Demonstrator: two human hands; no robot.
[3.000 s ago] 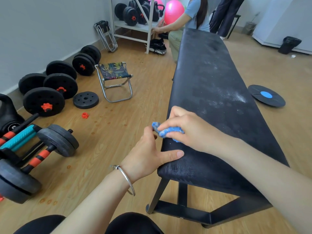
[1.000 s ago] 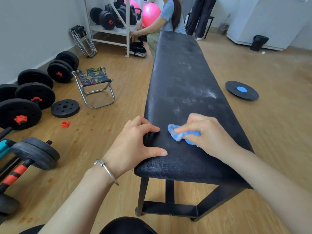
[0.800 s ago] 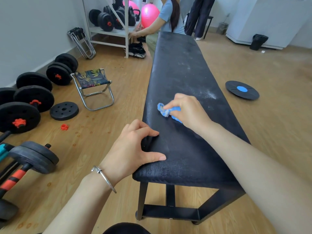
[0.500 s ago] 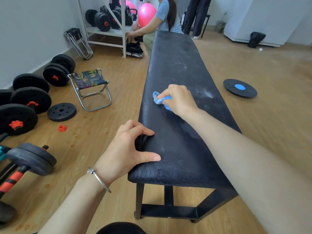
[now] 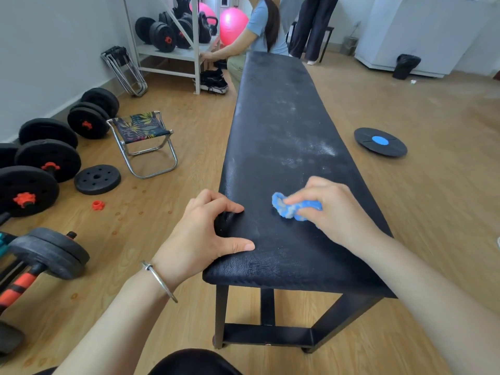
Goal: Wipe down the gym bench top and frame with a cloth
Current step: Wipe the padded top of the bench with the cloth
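A long black padded gym bench [image 5: 281, 125] runs away from me, with white dusty smears on its middle and far part. Its black metal frame [image 5: 266, 334] shows under the near end. My right hand [image 5: 332, 209] holds a small bunched blue cloth [image 5: 292, 208] and presses it on the bench top near the front. My left hand [image 5: 200, 234] grips the bench's near left edge, fingers curled over the side and thumb flat on top.
Black weight plates and dumbbells [image 5: 46, 163] lie on the wooden floor at the left, beside a small folding stool [image 5: 143, 142]. A round balance board [image 5: 380, 142] lies right of the bench. A person [image 5: 259, 31] crouches by a white rack [image 5: 173, 36] at the far end.
My right hand has pulled the cloth back toward me along the bench top, from the middle to the near part. My left hand has stayed on the near left edge.
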